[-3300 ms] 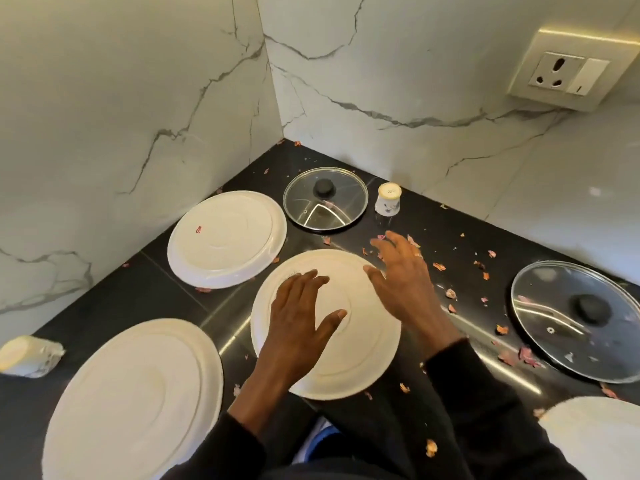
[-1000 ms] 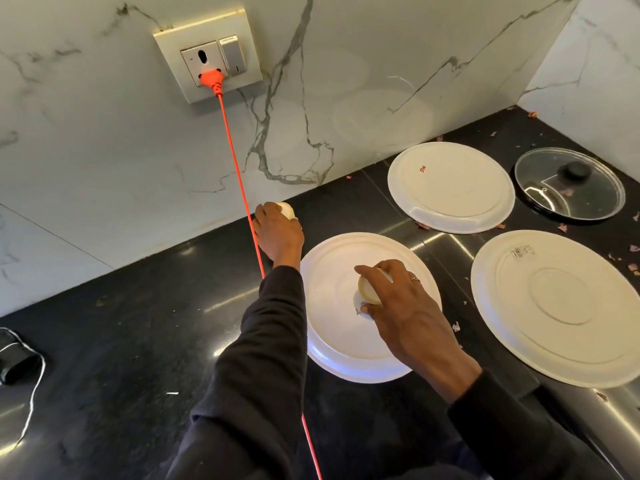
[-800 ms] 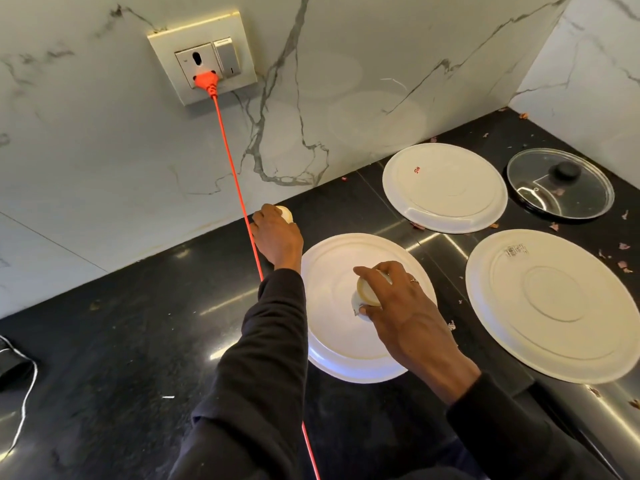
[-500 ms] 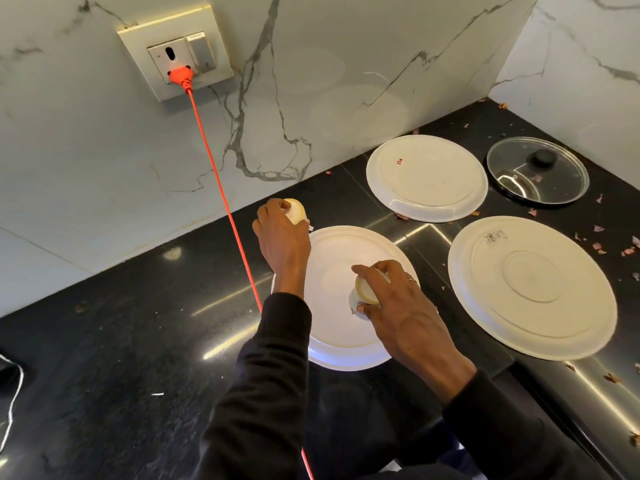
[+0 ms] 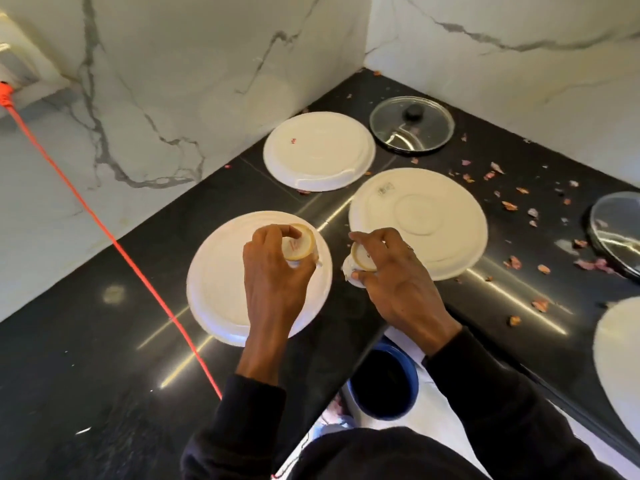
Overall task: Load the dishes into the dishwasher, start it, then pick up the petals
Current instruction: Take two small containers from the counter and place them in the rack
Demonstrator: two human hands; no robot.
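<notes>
We note the left hand [image 5: 273, 271] curled round a cream cup [image 5: 298, 242], base tipped toward us, over the near upturned plate [image 5: 221, 271]; the right hand [image 5: 391, 271] grips a second cup [image 5: 360, 258] beside its rim. We judge both gathered for loading. Petals [image 5: 509, 204] litter the tabletop [image 5: 104, 341] at right

Your left hand [image 5: 273, 282] covers much of 1 small cup [image 5: 298, 244], and your right hand [image 5: 394, 282] hides most of the other cup [image 5: 360, 259]. The right edge cuts off a shiny lid [image 5: 614, 230] and a white plate [image 5: 620, 368]. The left edge cuts off the wall socket [image 5: 17, 74]. The red mark [image 5: 292, 141] on the far plate [image 5: 318, 150] is too small to read.
</notes>
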